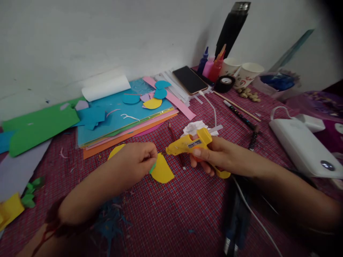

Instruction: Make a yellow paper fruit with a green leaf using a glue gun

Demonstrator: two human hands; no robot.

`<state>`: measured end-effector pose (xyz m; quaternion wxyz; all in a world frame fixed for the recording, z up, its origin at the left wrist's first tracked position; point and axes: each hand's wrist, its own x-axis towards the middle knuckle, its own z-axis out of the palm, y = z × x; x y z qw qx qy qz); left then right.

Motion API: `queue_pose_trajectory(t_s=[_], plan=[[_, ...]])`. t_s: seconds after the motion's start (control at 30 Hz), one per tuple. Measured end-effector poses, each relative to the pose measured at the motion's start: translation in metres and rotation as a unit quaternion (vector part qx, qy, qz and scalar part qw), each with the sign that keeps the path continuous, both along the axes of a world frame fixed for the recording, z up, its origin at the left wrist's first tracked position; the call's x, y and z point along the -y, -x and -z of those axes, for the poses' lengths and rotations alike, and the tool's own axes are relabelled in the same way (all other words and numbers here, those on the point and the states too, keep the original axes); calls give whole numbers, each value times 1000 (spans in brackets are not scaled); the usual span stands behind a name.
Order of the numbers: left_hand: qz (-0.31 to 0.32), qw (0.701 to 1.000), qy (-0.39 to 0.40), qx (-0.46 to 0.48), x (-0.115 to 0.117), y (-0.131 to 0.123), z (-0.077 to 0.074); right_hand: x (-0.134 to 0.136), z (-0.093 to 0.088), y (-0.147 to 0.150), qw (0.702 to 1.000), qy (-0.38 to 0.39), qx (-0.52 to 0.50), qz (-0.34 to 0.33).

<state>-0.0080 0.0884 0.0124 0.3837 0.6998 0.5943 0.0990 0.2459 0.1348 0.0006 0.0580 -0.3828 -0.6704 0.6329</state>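
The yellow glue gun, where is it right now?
In the head view, the yellow glue gun is just right of the middle, held in the right hand, its nozzle near the yellow paper by the left hand.

The right hand (221, 156) grips a yellow plastic glue gun (180, 145) (nozzle leftward) near a yellow wedge-shaped paper piece (163, 171) in the left hand (143, 156).

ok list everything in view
glue gun: one, yellow, right hand
paper cutouts: many, mixed, scattered
paper stack: one, multicoloured, left
roll: one, white, back
phone: one, black, back
bottles: three, blue, pink, red, back
cups: two, white, back
tape: one, black, by cups
nuts: several, tan, right
pen: one, dark, right
device: one, white, right
cloth: one, red plaid, underneath
crumpled paper: one, white, centre
others: several, mixed, scattered
left hand: one, centre
right hand: one, centre
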Motion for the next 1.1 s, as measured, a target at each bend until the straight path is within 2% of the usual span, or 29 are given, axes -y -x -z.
queue_pose_trajectory(t_s=[0.2, 0.9, 1.1], plan=[[6, 1000, -19, -22, 0, -4, -4, -2, 1, 2, 1000, -8, 1, 3], [3, 1000, -14, -18, -1, -3, 0, 0, -4, 2, 999, -43, -22, 11], [-1, 1000, -15, -24, -1, -3, 0, 0, 0, 1, 999, -32, -5, -13]])
